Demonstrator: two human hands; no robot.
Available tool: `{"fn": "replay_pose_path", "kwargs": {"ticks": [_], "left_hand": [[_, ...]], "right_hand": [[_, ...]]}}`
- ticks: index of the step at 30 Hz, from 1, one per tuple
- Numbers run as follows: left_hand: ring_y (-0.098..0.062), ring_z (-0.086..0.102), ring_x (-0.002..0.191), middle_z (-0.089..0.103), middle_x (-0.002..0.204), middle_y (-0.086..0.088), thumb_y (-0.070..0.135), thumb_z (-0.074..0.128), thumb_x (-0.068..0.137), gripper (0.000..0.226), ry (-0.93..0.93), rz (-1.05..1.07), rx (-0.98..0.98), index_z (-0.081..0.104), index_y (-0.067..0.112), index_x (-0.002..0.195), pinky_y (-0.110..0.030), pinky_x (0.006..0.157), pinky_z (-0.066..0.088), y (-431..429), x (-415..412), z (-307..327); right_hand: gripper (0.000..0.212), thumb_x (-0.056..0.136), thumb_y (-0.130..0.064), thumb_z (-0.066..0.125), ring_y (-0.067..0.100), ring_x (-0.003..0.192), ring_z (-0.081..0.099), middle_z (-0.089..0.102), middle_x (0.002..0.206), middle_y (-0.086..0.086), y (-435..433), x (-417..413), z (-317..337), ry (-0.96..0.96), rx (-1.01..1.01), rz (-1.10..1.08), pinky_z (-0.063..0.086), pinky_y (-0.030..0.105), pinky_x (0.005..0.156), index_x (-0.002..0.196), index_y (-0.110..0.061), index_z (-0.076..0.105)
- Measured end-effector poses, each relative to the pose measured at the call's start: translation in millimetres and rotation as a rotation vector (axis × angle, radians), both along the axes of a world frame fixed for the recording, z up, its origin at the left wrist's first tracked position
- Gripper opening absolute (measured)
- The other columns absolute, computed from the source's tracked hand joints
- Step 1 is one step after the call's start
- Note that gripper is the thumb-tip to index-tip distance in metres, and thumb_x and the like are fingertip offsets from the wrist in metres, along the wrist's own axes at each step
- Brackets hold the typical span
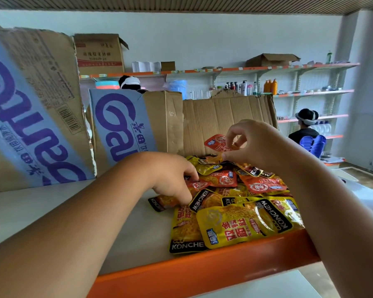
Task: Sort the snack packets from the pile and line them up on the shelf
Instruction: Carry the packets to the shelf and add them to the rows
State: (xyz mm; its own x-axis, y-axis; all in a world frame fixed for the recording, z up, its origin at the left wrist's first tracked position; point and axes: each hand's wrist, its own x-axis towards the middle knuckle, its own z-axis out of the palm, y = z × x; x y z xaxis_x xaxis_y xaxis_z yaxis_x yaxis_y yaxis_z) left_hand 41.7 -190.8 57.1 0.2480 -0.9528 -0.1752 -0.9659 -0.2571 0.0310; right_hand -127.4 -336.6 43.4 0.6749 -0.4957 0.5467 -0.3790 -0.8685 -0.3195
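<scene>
1. I see a pale shelf board [52, 207] with an orange front lip [181, 274] running along its near edge; the left half of the board is bare, giving open room there.
2. A heap of glossy yellow and red snack packets [235, 201] fills the right part of the shelf, its nearest packets reaching the orange lip.
3. My left hand [170, 177] is down at the pile's left edge, fingers curled and pinching a small red packet [197, 185].
4. My right hand [252, 140] is raised over the far side of the pile, fingertips closed narrowly on an orange-red packet [219, 144].
5. Torn brown cardboard boxes with blue and purple print [41, 108] stand close behind on the far side, and a plain cardboard flap [228, 119] walls off the far right.
6. Beyond, wall shelves with bottles [267, 87] and a seated person [306, 127].
</scene>
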Motion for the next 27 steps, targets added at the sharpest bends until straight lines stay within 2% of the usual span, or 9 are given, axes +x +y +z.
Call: {"fn": "replay_pose_path", "kwargs": {"ticks": [5,8,11,13,17,20,23,25,27], "left_hand": [[-0.011,0.061,0.104,0.058,0.119,0.013,0.035,0.071,0.085,0.057,0.04,-0.009,-0.162,0.054,0.05,0.138,-0.035,0.09,0.057,19,6,13],[-0.008,0.06,0.099,0.061,0.125,0.013,0.035,0.071,0.084,0.054,0.088,-0.034,-0.337,0.056,0.05,0.134,-0.027,0.076,0.052,39,13,13],[-0.001,0.06,0.094,0.063,0.113,0.019,0.035,0.072,0.083,0.053,0.11,-0.059,-0.529,0.057,0.048,0.132,-0.018,0.069,0.046,69,24,8],[0.001,0.06,0.09,0.063,0.104,0.022,0.036,0.071,0.082,0.052,0.062,-0.062,-0.648,0.058,0.048,0.131,-0.016,0.071,0.047,95,33,4],[-0.006,0.06,0.104,0.062,0.119,0.016,0.037,0.074,0.084,0.054,0.002,-0.043,-0.817,0.058,0.043,0.135,-0.022,0.083,0.053,154,58,-3],[-0.001,0.059,0.102,0.059,0.114,0.022,0.039,0.075,0.083,0.057,-0.019,-0.002,-0.855,0.057,0.043,0.136,-0.016,0.08,0.047,202,81,-8],[-0.001,0.063,0.098,0.064,0.109,0.022,0.044,0.075,0.078,0.06,-0.022,0.051,-0.845,0.057,0.043,0.136,-0.029,0.085,0.058,246,107,-14],[-0.003,0.064,0.095,0.066,0.104,0.02,0.041,0.077,0.077,0.056,0.005,0.1,-0.847,0.061,0.043,0.13,-0.031,0.084,0.058,282,126,-15],[-0.001,0.065,0.083,0.068,0.091,0.018,0.038,0.075,0.074,0.044,0.014,0.122,-0.882,0.065,0.042,0.116,-0.028,0.074,0.055,321,148,-14]], "right_hand": [[0.024,0.074,-0.052,0.078,0.007,0.095,0.062,0.06,0.104,-0.015,16,0,18,-0.086,-0.065,-0.004,0.047,0.028,0.069,0.083,-0.037,0.061],[0.022,0.077,-0.047,0.08,0.006,0.098,0.063,0.061,0.105,-0.017,37,1,30,-0.167,-0.075,0.013,0.056,0.034,0.078,0.087,-0.036,0.064],[0.022,0.078,-0.045,0.08,0.007,0.097,0.063,0.06,0.103,-0.018,64,7,32,-0.223,-0.085,0.051,0.058,0.04,0.084,0.09,-0.032,0.067],[0.025,0.076,-0.046,0.079,0.007,0.095,0.063,0.061,0.101,-0.015,85,15,29,-0.246,-0.098,0.067,0.057,0.042,0.083,0.092,-0.03,0.068],[0.025,0.075,-0.046,0.077,0.004,0.092,0.061,0.061,0.098,-0.016,136,39,22,-0.284,-0.081,0.112,0.056,0.04,0.082,0.092,-0.029,0.068],[0.021,0.077,-0.041,0.078,0.002,0.09,0.061,0.059,0.097,-0.016,180,65,17,-0.303,-0.063,0.16,0.054,0.032,0.081,0.09,-0.028,0.067],[0.02,0.08,-0.035,0.081,0.002,0.088,0.058,0.058,0.095,-0.014,225,101,9,-0.271,-0.075,0.168,0.048,0.025,0.076,0.088,-0.027,0.065],[0.02,0.08,-0.034,0.081,0.003,0.087,0.056,0.057,0.093,-0.014,259,131,2,-0.243,-0.067,0.19,0.045,0.024,0.076,0.087,-0.028,0.064],[0.019,0.08,-0.032,0.081,0.004,0.087,0.056,0.056,0.092,-0.014,294,162,-1,-0.232,-0.069,0.217,0.043,0.024,0.076,0.084,-0.028,0.062]]}}
